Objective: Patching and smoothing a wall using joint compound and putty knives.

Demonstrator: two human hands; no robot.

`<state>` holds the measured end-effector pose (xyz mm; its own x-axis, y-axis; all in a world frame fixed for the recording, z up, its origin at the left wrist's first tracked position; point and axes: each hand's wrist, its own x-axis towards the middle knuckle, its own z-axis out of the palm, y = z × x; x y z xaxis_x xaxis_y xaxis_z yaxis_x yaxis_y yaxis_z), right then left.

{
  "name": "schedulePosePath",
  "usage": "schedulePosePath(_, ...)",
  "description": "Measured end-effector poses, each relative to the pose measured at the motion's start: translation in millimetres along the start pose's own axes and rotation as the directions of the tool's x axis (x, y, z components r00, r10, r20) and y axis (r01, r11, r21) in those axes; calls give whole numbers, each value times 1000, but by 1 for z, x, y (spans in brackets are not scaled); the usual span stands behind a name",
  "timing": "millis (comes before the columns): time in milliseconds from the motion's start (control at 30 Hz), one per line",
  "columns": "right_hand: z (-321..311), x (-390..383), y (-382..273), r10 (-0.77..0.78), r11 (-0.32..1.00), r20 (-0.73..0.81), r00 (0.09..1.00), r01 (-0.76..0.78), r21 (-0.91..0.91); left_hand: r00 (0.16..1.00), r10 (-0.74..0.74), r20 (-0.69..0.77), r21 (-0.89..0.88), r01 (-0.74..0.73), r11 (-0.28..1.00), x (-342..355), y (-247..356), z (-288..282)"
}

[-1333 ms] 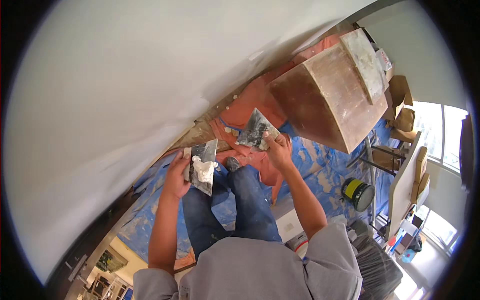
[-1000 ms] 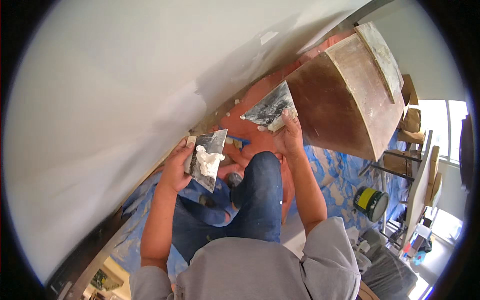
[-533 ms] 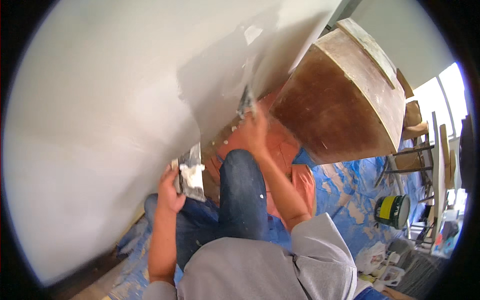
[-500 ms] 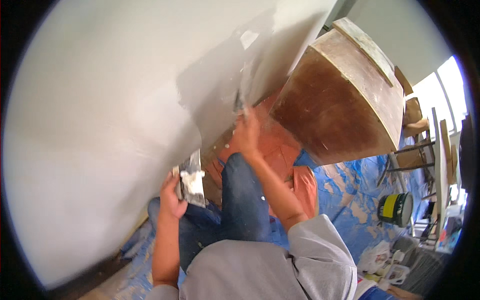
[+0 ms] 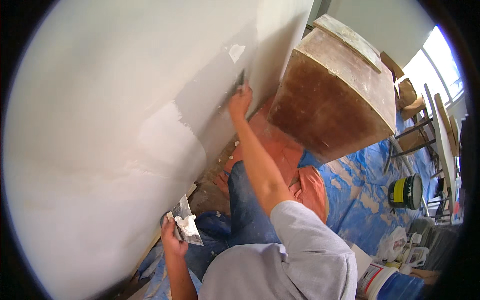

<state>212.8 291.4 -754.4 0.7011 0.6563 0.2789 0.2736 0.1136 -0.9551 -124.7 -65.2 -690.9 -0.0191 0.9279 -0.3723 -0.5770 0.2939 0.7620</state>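
Note:
My left hand is wrapped round the edge of a broad metal putty knife, whose blade carries a thick lump of white filler. Reaching forward, my right hand grips a second, dark-bladed putty knife at the pale wall. That blade lies on or just off the wall's surface; which one, I cannot tell. A smooth grey patch spreads over the wall left of it, with a small bright white spot above.
A large brown wooden box stands to the right of the wall. Blue sheeting and orange-red sheeting cover the floor. A dark bucket with a yellow label, a blue-and-white bucket and leaning boards are at the right.
My right hand has moved farther up along the wall with its putty knife. My left hand and the loaded knife sit lower in the picture, as the view has shifted.

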Motion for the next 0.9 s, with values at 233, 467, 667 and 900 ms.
schedulePosePath(233,-9,-121,-108,-519,855,86,850,516,55,984,64,-164,-80,-78,994,-28,-5,-34)
schedulePosePath(467,2,-42,-118,-422,904,-73,904,414,-108,955,146,-258,-42,-162,986,-46,-3,-31)
schedulePosePath(667,-7,-69,-136,-390,913,137,911,402,-71,981,149,-125,-86,-160,983,-53,6,-32)
schedulePosePath(900,-9,10,-127,-3,999,-82,997,-2,-53,973,176,-153,-113,-194,974,-59,12,-23)
